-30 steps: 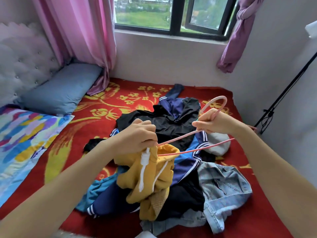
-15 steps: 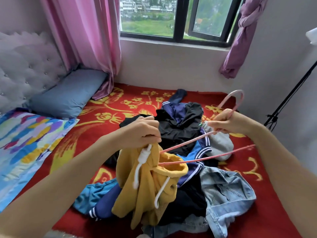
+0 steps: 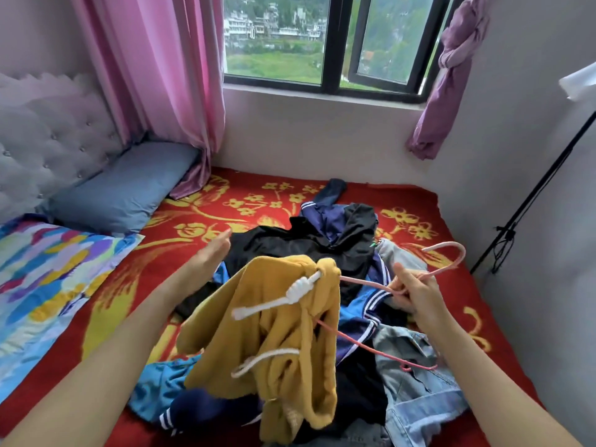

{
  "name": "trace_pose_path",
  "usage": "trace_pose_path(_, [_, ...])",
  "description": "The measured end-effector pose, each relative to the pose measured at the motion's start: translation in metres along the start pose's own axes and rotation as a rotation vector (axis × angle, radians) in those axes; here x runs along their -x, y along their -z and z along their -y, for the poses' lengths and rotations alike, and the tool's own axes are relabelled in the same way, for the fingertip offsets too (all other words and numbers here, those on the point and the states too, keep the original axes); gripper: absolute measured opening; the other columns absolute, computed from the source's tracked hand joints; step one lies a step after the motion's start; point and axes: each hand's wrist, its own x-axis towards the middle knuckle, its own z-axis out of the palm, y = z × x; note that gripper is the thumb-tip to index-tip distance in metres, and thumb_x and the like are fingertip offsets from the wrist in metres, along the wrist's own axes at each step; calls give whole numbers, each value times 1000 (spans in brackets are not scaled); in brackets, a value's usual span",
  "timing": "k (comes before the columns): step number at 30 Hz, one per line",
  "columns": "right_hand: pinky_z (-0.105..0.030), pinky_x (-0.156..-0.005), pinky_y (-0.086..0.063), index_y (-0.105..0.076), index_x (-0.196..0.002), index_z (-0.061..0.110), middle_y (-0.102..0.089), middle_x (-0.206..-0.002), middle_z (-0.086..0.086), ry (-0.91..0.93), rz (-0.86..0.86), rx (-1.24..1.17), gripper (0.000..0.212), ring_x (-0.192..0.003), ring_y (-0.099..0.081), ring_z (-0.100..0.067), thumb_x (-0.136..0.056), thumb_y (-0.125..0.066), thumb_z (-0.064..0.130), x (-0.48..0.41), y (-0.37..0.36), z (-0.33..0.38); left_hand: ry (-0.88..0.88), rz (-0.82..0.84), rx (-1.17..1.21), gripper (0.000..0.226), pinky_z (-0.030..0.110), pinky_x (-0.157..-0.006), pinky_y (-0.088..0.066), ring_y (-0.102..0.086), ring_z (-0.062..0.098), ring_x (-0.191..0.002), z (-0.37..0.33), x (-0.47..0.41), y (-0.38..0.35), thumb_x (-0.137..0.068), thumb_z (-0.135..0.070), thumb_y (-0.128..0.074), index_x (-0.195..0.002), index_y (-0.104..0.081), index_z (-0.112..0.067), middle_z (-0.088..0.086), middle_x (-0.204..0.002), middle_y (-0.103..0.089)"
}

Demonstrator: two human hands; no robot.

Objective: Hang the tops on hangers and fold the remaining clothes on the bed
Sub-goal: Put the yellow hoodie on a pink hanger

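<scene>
Gripping the hanger (image 3: 463, 255) by its neck, the right hand (image 3: 416, 295) suspends the hoodie (image 3: 274, 333) mid-frame on its leftward end, nearer the open, empty left hand (image 3: 206, 262).

home bedroom: bed (image 3: 274, 201) under window (image 3: 325, 43), padded headboard (image 3: 48, 140) and pillow (image 3: 122, 185) at its left, curtains (image 3: 154, 66)

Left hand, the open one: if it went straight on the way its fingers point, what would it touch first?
Probably the black jacket just past the left hand's fingertips, or the red blanket beside it; its height is unclear.
</scene>
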Motion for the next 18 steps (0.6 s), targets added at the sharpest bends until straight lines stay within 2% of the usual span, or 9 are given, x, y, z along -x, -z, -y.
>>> trace_pose_path(3, [-6,-35,-15,-58,-37,8,-28,-29,0,-8,49,-79,50,-23,-20,-5,-82,-59,28,0,3,1,287,242,188,100,33,-106,-28,-46,7,-118,26,1,-13,-55,-94,-37,-132,-47,-31,-12,-127,-56])
trace_pose_path(5, [-6,-34,-17,-60,-39,9,-29,-29,1,5,97,-91,50,-24,-21,-5,-57,-74,53,1,1,3,300,318,172,65,37,-99,-36,-55,2,-92,27,2,-27,-67,-79,-52,-106,-60,-27,-18,-93,-64])
trace_pose_path(6, [-6,-34,-17,-61,-40,8,-29,-29,1,11,103,-89,55,-24,-21,-5,-48,-78,59,-1,1,4,248,344,114,46,41,-96,-38,-57,6,-83,19,-2,-33,-80,-63,-53,-97,-60,-21,-11,-87,-65])
trace_pose_path(8, [-6,-35,-17,-61,-40,9,-30,-29,1,9,106,-80,52,-24,-22,-5,-51,-79,57,-1,3,5,259,365,135,38,42,-94,-42,-62,21,-90,-3,-3,-37,-98,-42,-37,-104,-60,-12,8,-97,-67])
trace_pose_path(10, [-7,-36,-15,-60,-37,9,-30,-29,-1,-3,83,-78,47,-24,-22,-6,-76,-66,35,-1,8,5,294,460,247,39,28,-84,-48,-64,14,-95,-18,-8,-39,-95,-49,-33,-104,-61,-23,-4,-98,-70])
trace_pose_path(12, [-9,-35,-14,-58,-36,8,-32,-31,-3,-5,55,-48,56,-25,-22,-6,-91,-50,10,-1,14,2,251,514,144,24,27,-88,-47,-61,13,-102,-22,-22,-44,-94,-41,-50,-110,-59,-24,-10,-105,-67])
trace_pose_path(14, [-8,-35,-16,-58,-36,8,-35,-32,-7,0,49,-11,50,-25,-23,-7,-85,-57,15,3,16,0,186,399,-84,62,32,-94,-46,-58,18,-108,-21,-36,-51,-89,-30,-63,-141,-29,-29,2,-120,-59])
trace_pose_path(16, [-9,-34,-18,-58,-37,5,-40,-35,-10,-9,54,11,43,-25,-25,-8,-75,-69,21,8,19,-2,171,367,-240,85,35,-99,-42,-51,21,-115,-22,-48,-60,-85,-32,-68,-145,-7,-41,8,-127,-52])
trace_pose_path(18, [-10,-33,-19,-56,-43,-5,-40,-35,-8,-15,30,34,45,-25,-26,-7,-81,-62,19,11,25,-5,130,531,-416,53,44,-108,-32,-38,25,-128,-18,-57,-69,-88,-28,-62,-138,-43,-31,8,-141,-41])
